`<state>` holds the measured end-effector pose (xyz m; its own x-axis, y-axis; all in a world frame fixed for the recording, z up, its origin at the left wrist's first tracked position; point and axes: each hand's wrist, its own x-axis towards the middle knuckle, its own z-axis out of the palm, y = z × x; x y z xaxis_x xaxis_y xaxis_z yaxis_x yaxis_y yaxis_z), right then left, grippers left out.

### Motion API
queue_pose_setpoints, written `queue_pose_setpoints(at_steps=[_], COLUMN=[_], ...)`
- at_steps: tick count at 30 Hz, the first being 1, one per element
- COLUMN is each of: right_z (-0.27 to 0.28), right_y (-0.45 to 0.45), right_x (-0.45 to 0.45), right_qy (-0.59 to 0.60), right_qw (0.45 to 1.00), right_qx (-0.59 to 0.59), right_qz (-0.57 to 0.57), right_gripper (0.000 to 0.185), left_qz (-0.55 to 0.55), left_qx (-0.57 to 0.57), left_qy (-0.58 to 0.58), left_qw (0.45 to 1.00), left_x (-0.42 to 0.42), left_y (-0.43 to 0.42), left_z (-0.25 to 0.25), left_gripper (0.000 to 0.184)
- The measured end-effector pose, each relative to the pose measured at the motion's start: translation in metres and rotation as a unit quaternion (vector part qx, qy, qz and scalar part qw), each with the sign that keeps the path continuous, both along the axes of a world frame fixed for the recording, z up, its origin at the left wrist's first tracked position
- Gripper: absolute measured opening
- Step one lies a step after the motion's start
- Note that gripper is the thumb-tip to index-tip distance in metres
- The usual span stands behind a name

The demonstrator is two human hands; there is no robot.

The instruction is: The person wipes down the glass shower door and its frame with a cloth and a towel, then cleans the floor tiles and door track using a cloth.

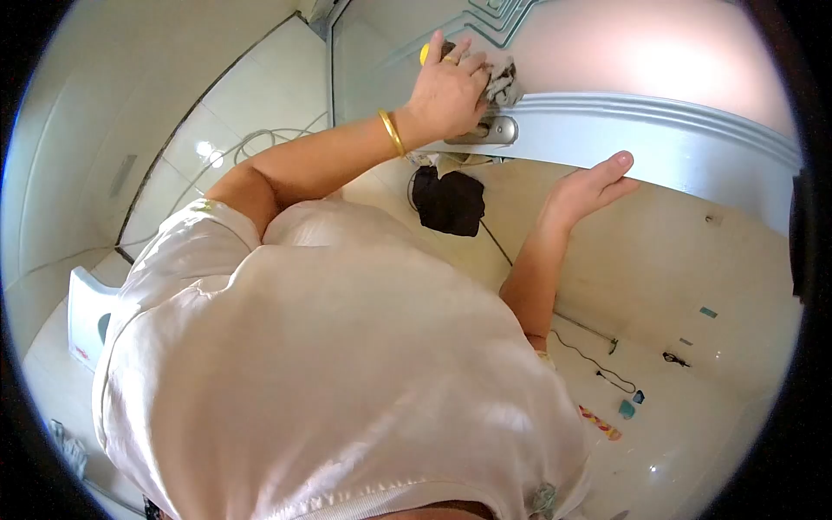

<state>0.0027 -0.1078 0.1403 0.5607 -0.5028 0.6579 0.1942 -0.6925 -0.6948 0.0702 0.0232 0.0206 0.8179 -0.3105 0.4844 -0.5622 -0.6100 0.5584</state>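
Note:
My left hand [448, 94], with a gold bracelet [391, 133] at the wrist, presses a crumpled grey cloth [502, 84] against a glass door panel [381, 78]. Its fingers curve over the cloth, and a small yellow thing [424, 55] shows beside the fingertips. Just below this hand, a metal lock plate with a handle [494, 131] sits on the door's silver frame [624, 130]. My right hand [594, 186] is at the lower edge of that frame, thumb raised and fingers stretched out; the frame's edge partly meets it, and whether it bears on it I cannot tell.
Behind the frame hangs a dark cloth [451, 204]. A pale hose [260, 134] loops over the tiled floor at left, near a white stool [87, 316]. On the right, a black cable [598, 360] and several small items lie or hang on a pale surface.

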Motion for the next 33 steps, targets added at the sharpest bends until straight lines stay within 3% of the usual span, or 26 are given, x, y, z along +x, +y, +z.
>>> queue_pose_setpoints(at_steps=[7, 10, 13, 14, 16, 19, 20, 23, 24, 27, 30, 33], right_z=[-0.004, -0.002, -0.003, -0.002, 0.0, 0.003, 0.005, 0.006, 0.003, 0.0, 0.0, -0.005], right_y=[-0.001, 0.003, -0.001, 0.002, 0.012, 0.015, 0.016, 0.015, 0.012, 0.015, 0.03, 0.022], right_x=[0.003, 0.005, 0.002, -0.001, 0.002, -0.001, -0.001, -0.001, 0.0, 0.0, 0.004, -0.001], right_qy=[-0.002, -0.022, 0.01, 0.01, 0.003, 0.029, 0.029, 0.029, 0.026, 0.002, 0.001, 0.035], right_qw=[0.999, 0.999, 0.999, 0.999, 0.998, 0.998, 0.998, 0.998, 0.998, 0.998, 0.997, 0.995], right_qx=[0.009, -0.023, -0.023, -0.025, -0.027, -0.017, -0.017, -0.017, -0.015, -0.017, -0.014, -0.03], right_qz=[-0.052, -0.032, -0.039, -0.047, -0.057, -0.046, -0.045, -0.051, -0.059, -0.065, -0.079, -0.092], right_gripper=[0.06, 0.064, 0.069, 0.071, 0.074, 0.078, 0.079, 0.08, 0.08, 0.072, 0.068, 0.071], left_qz=[-0.154, -0.262, -0.129, -0.107, -0.05, -0.159, -0.154, -0.116, -0.104, -0.128, -0.138, -0.109], left_qx=[-0.092, -0.148, -0.289, -0.373, -0.498, -0.477, -0.421, -0.26, -0.222, -0.273, -0.15, -0.126], left_qy=[-0.059, -0.103, 0.096, 0.254, 0.53, 0.437, 0.319, 0.264, 0.289, 0.296, 0.302, 0.442], left_qw=[0.982, 0.948, 0.944, 0.886, 0.685, 0.746, 0.835, 0.922, 0.925, 0.906, 0.931, 0.881], left_x=[-0.058, -0.072, -0.085, -0.081, -0.05, -0.034, -0.038, -0.054, -0.053, -0.043, -0.049, -0.057], left_y=[0.022, 0.03, 0.037, 0.035, 0.035, 0.021, 0.0, -0.014, -0.012, -0.019, -0.013, -0.02], left_z=[-0.007, -0.032, -0.057, -0.062, -0.069, -0.063, -0.074, -0.068, -0.064, -0.107, -0.165, -0.187], left_gripper=[0.033, 0.039, 0.036, 0.036, 0.036, 0.037, 0.034, 0.023, 0.02, 0.025, 0.03, 0.034])
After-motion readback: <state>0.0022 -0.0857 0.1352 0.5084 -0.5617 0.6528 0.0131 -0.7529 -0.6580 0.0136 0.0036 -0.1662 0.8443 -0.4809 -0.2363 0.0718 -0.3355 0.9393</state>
